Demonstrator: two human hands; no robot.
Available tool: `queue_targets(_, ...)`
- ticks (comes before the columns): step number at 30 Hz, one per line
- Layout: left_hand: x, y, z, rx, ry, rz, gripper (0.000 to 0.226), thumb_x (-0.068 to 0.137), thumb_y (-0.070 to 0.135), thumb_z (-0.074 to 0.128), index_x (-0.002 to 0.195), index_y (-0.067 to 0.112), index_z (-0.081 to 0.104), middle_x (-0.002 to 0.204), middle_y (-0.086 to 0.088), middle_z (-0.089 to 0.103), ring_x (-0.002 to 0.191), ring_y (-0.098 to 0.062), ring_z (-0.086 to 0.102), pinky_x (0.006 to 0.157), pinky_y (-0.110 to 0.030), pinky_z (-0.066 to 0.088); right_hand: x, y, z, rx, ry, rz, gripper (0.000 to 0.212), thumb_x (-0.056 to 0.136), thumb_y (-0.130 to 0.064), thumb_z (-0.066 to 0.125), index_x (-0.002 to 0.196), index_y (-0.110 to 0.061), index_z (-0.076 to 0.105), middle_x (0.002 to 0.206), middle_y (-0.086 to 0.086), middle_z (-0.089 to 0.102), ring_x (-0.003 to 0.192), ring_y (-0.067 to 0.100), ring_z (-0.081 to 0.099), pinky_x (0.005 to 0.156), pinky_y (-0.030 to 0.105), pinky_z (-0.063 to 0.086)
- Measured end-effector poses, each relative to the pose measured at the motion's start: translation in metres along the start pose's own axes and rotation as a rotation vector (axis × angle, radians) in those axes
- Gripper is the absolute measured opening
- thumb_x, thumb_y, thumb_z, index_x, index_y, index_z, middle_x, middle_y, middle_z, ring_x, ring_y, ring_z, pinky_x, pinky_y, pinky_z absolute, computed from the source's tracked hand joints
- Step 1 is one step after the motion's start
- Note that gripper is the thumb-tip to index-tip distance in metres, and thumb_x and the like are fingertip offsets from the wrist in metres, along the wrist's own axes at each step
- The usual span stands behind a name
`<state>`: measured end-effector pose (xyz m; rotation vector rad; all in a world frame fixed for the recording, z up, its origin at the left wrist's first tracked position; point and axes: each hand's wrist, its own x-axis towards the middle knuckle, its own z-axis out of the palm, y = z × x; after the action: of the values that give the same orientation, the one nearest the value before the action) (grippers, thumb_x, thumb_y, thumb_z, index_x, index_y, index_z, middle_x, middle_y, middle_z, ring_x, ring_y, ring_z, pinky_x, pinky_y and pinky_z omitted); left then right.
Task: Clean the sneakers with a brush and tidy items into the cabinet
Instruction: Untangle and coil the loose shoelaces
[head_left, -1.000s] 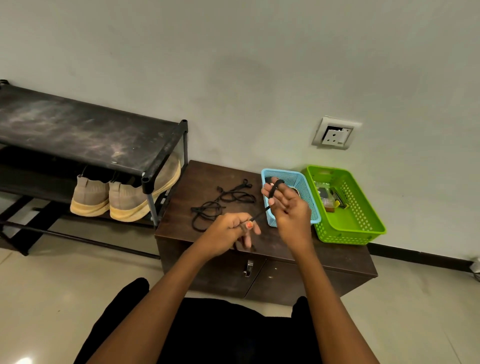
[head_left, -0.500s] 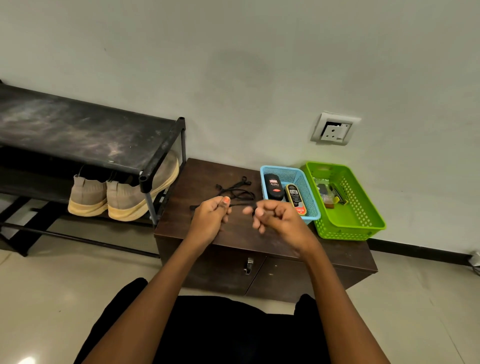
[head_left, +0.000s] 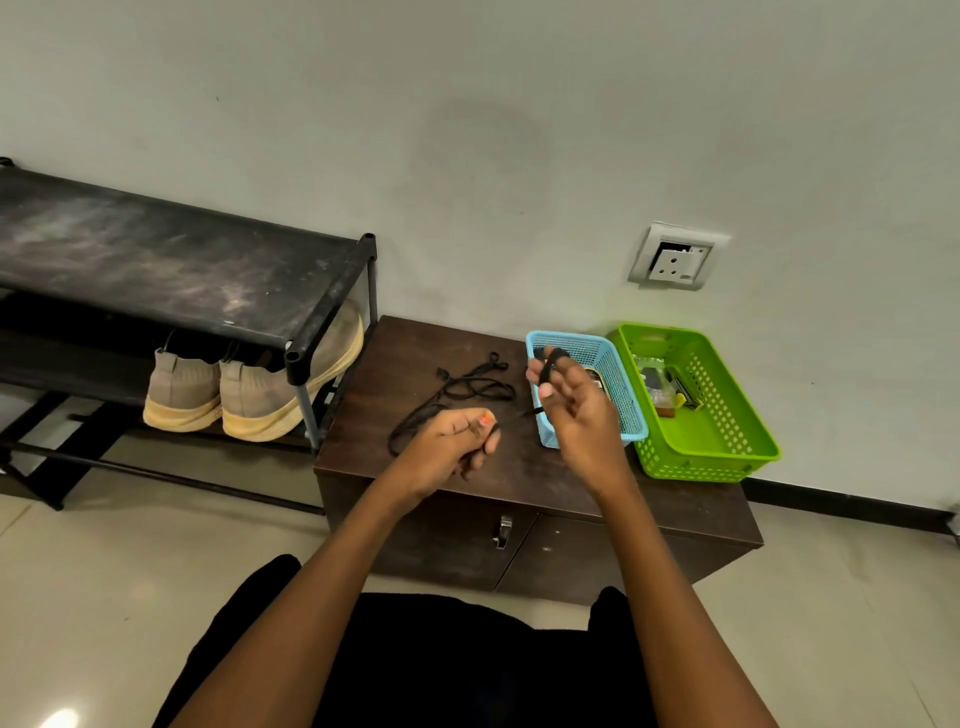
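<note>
A black shoelace (head_left: 551, 364) is wound around the raised fingers of my right hand (head_left: 574, 405), and its free end runs left into my left hand (head_left: 457, 441), which pinches it. Both hands hover over the dark brown cabinet (head_left: 519, 478). More black lace (head_left: 457, 392) lies tangled on the cabinet top behind my left hand. Two beige sneakers (head_left: 249, 395) with yellowish soles stand on the lower shelf of the black shoe rack (head_left: 176, 270) at the left.
A blue basket (head_left: 587, 345) and a green basket (head_left: 727, 447) with small items sit on the right of the cabinet top. The cabinet doors, with a metal handle (head_left: 503, 531), are closed. A wall socket (head_left: 675, 257) is above. Tiled floor surrounds the cabinet.
My right hand rose again over the blue basket with the lace looped on its fingers, while my left hand dropped and moved apart, pulling the lace taut.
</note>
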<state>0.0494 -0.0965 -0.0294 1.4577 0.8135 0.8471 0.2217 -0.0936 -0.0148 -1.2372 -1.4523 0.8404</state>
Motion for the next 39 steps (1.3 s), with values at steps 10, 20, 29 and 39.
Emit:
queue_targets(10,0.009,-0.008,-0.008,-0.069,0.482,-0.111,0.037,0.102,0.023,0.036,0.067,0.015,0.049,0.053,0.005,0.041,0.044,-0.003,0.037,0.05,-0.022,0.033,-0.011,-0.011,0.009,-0.204,-0.382,0.008,0.028,0.095,-0.027,0.051,0.087,-0.008,0.07,0.057,-0.003,0.06,0.051,0.009,0.054,0.054,0.018,0.043)
queue_targets(20,0.007,-0.018,-0.004,0.27,0.025,0.024,0.034,0.091,0.047,0.038,0.074,0.031,0.063,0.061,0.009,0.054,0.064,-0.005,0.051,0.073,-0.03,0.037,0.003,-0.026,0.019,0.895,-0.162,0.092,0.036,0.082,-0.012,0.051,0.118,-0.003,0.052,0.104,0.008,0.07,0.102,0.019,0.066,0.094,0.025,0.049)
queue_targets(29,0.006,-0.008,-0.009,0.065,0.141,-0.009,0.037,0.101,0.014,0.036,0.073,0.013,0.059,0.056,0.003,0.048,0.048,0.001,0.042,0.05,-0.014,0.034,0.0,0.014,0.009,-0.458,-0.179,-0.097,0.031,0.097,-0.033,0.041,0.105,-0.009,0.059,0.086,0.005,0.067,0.08,0.016,0.063,0.072,0.032,0.046)
queue_targets(39,0.01,-0.014,-0.013,0.073,0.48,-0.104,0.039,0.1,0.029,0.04,0.065,0.017,0.054,0.053,0.005,0.042,0.05,-0.008,0.036,0.052,-0.025,0.029,-0.002,-0.016,0.019,-0.012,-0.269,-0.011,0.026,0.096,-0.024,0.048,0.089,-0.009,0.067,0.06,-0.003,0.059,0.055,0.007,0.051,0.057,0.016,0.042)
